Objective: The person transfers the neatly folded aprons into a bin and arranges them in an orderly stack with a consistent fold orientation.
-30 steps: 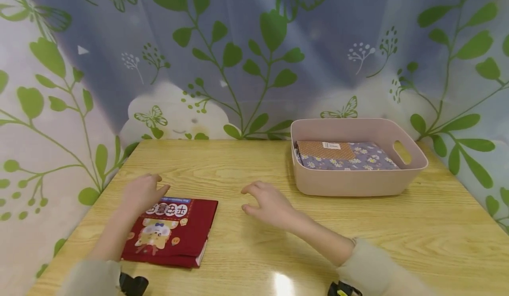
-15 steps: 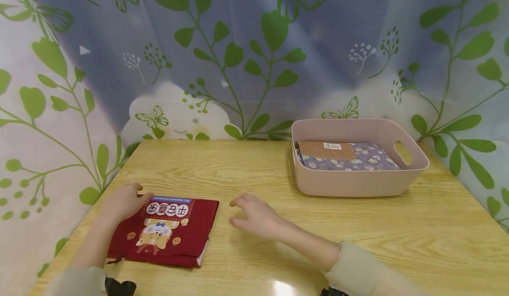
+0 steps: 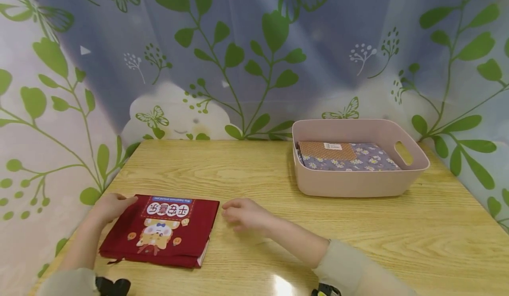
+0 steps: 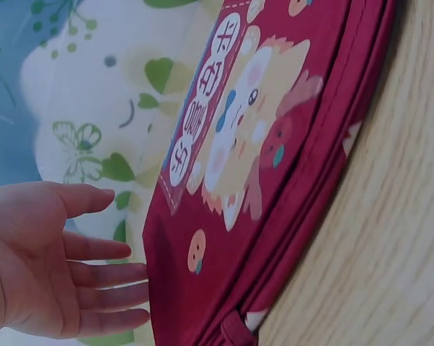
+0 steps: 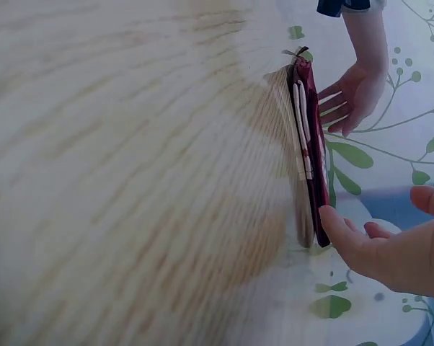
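A dark red folded cloth (image 3: 163, 232), printed with a cartoon animal and white-circled characters, lies flat at the left of the table. My left hand (image 3: 112, 208) is at its far left corner, thumb over the top edge. In the left wrist view the fingers (image 4: 112, 295) are straight, with their tips right at the cloth's edge. My right hand (image 3: 246, 215) hovers just beyond the cloth's right edge, fingers loosely bent with nothing in them. From the right wrist, the cloth's layered side (image 5: 307, 151) shows, with a fingertip close to its near end.
On the right of the wooden table (image 3: 254, 168) stands a pink plastic basket (image 3: 358, 183) with a handle hole. Inside lies a folded purple floral cloth (image 3: 370, 157) with an orange dotted patch. A patterned curtain (image 3: 246, 57) hangs behind the table.
My left hand has moved left and nearer to me, from above the cloth to its far left corner. The right hand has moved left toward the cloth's right edge. The cloth stays in place.
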A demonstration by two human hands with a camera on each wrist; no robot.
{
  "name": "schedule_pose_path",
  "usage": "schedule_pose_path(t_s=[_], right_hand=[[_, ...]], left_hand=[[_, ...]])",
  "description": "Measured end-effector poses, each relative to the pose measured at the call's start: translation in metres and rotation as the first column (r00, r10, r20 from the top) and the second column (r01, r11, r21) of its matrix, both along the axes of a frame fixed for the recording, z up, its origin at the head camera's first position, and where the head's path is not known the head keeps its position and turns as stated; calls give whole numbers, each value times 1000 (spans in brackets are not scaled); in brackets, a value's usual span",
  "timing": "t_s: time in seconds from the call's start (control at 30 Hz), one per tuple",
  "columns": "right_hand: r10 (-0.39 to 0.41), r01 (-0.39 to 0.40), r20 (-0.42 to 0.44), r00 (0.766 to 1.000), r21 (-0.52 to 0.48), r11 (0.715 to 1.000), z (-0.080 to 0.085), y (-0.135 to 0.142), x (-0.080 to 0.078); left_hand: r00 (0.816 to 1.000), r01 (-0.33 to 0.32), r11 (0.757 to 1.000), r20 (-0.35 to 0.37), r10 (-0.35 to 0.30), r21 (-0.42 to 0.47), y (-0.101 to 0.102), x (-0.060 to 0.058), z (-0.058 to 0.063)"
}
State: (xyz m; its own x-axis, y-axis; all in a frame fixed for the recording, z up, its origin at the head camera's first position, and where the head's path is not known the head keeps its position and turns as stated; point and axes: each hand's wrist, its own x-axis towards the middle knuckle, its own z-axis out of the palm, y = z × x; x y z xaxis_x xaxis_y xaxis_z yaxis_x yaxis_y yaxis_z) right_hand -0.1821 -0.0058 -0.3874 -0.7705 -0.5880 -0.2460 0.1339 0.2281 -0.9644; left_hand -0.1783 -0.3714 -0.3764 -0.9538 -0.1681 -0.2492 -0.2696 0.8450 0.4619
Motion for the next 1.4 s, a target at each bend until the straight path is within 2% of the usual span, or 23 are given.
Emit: schedule_pose_path(t_s=[0.07,0.17,0.4,0.57,0.8,1.07,1.13,1.3,1.4], right_hand=[[-6,13,105,994,-60,998,-2,1,-2],[9,18,210,978,-125,992,-3,1,-3],[0,69,343,939,-190,979,-2,-7,1],[-5,106,411,912,-224,969,-4,-16,4],[-24,172,469,883,-276,945,-7,-26,8],[-117,241,455,883,-225,944,-4,-37,12],[-135,265,466,874,-227,937,-3,-39,12],[-175,346,519,836,-252,904,-4,-40,13],[-188,357,517,835,-249,900,-7,-41,12]], left_hand=[[999,-35,998,24,34,60,-2,1,0],[996,-77,988,60,69,134,-4,3,0],[984,-150,971,121,129,185,-5,7,4],[979,-174,960,146,145,218,-5,9,5],[969,-203,941,196,152,272,-13,9,0],[962,-211,930,234,142,300,-17,10,-3],[961,-211,929,238,141,303,-16,11,-3],[959,-216,929,245,144,301,-18,12,-4],[958,-222,922,245,146,319,-21,13,-5]])
